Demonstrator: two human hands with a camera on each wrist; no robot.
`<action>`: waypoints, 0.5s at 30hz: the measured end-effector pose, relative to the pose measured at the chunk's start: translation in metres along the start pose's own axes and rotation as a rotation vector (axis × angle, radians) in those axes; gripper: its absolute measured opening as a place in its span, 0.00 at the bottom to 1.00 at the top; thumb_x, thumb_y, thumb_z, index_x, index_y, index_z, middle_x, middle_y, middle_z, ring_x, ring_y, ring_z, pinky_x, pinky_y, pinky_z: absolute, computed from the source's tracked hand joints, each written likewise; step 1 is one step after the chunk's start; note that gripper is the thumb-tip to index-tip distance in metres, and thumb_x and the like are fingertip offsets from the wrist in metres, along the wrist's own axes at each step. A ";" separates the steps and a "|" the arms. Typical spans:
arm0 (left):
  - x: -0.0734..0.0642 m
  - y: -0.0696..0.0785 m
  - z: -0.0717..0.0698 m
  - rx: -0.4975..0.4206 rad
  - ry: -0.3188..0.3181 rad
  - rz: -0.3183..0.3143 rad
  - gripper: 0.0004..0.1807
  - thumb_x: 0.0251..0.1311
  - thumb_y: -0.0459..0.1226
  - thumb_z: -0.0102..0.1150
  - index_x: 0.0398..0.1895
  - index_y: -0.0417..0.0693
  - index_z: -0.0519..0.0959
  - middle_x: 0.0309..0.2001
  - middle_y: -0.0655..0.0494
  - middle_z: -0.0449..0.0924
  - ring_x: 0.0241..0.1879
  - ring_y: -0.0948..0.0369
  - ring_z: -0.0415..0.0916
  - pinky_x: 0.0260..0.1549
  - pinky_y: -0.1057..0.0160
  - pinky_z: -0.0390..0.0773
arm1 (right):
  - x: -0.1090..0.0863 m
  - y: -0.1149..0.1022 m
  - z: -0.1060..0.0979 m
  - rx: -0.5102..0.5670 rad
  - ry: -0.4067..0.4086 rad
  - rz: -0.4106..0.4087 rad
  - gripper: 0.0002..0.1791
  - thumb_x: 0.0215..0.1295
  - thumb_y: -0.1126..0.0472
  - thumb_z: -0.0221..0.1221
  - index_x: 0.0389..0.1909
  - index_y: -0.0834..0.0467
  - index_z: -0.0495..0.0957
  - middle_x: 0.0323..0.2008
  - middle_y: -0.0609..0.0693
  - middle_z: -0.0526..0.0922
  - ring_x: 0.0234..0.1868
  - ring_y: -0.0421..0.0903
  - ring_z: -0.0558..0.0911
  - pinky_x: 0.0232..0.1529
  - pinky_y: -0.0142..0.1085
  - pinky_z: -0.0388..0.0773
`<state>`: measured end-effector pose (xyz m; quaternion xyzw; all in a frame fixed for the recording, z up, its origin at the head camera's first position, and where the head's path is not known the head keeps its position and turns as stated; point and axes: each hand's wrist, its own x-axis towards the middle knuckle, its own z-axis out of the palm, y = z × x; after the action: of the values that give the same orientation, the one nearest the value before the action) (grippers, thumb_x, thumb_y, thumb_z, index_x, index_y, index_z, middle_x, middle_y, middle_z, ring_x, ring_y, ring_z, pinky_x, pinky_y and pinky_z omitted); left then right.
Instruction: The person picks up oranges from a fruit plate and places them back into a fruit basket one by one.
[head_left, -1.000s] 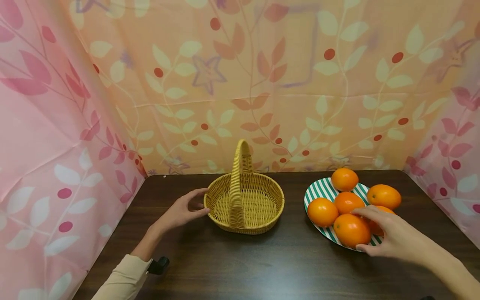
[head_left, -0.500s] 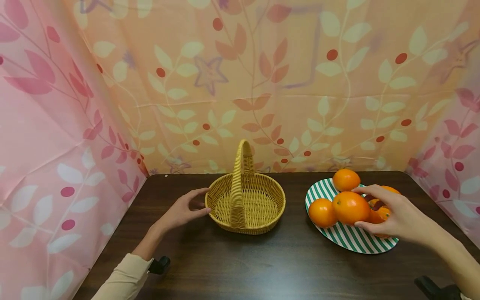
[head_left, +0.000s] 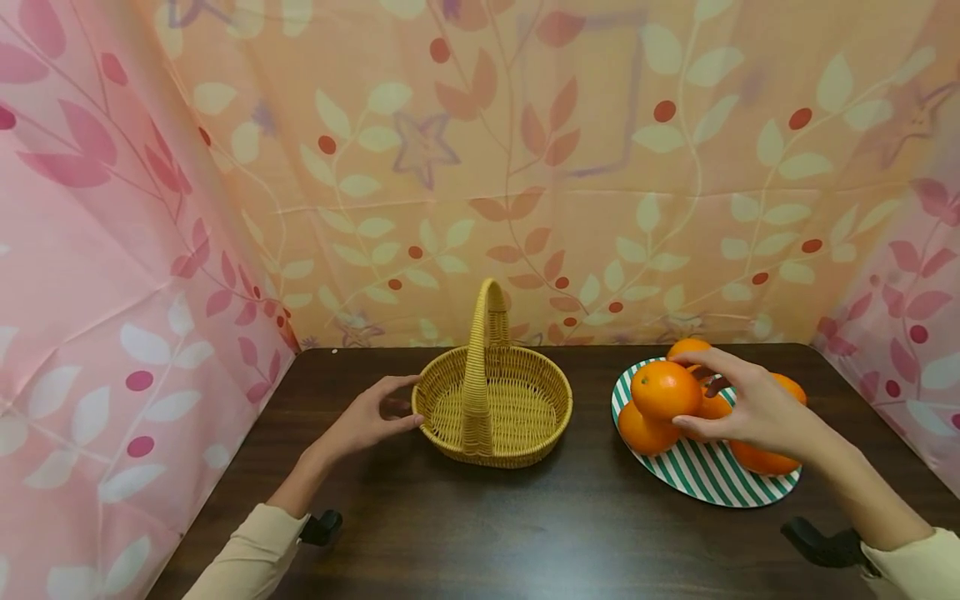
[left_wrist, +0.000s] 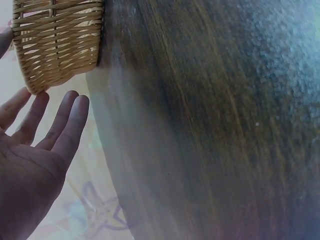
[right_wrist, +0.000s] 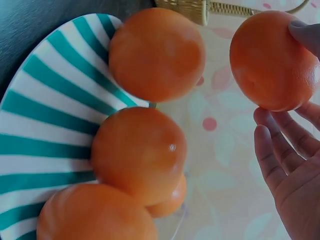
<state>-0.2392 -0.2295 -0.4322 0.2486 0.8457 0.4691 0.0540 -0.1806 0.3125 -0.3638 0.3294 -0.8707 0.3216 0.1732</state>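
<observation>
My right hand pinches an orange between thumb and fingertips, above the left part of a green-and-white striped plate. In the right wrist view the held orange hangs clear of the other fruit. Several more oranges lie on the plate, partly hidden by the hand. A yellow wicker basket with a tall arched handle stands upright, its inside bare. My left hand rests at the basket's left end, thumb and fingertips against the rim; its fingers look fairly straight in the left wrist view.
The dark wooden table carries both basket and plate. Patterned cloth stands behind the table and along both sides. A black strap piece sits at the right wrist, another at the left.
The right hand has lifted an orange from the plate's front and carried it up and left. The plate's front stripes now show. The left hand and basket stay put.
</observation>
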 end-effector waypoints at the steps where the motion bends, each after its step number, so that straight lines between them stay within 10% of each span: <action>1: 0.000 0.000 0.000 0.000 0.001 0.001 0.37 0.63 0.37 0.71 0.73 0.38 0.68 0.65 0.38 0.68 0.55 0.37 0.76 0.45 0.58 0.83 | 0.002 0.000 0.001 0.010 -0.003 -0.001 0.43 0.39 0.67 0.83 0.60 0.52 0.77 0.53 0.41 0.80 0.45 0.40 0.81 0.40 0.28 0.79; 15: -0.001 0.000 0.001 -0.004 0.008 0.002 0.36 0.63 0.36 0.71 0.72 0.38 0.68 0.65 0.39 0.69 0.55 0.39 0.77 0.46 0.58 0.83 | 0.041 -0.006 0.029 0.050 -0.096 0.024 0.37 0.51 0.56 0.79 0.63 0.54 0.76 0.54 0.42 0.80 0.47 0.40 0.78 0.40 0.37 0.80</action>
<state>-0.2384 -0.2295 -0.4328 0.2477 0.8446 0.4719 0.0507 -0.2084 0.2704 -0.3615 0.3382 -0.8736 0.3289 0.1190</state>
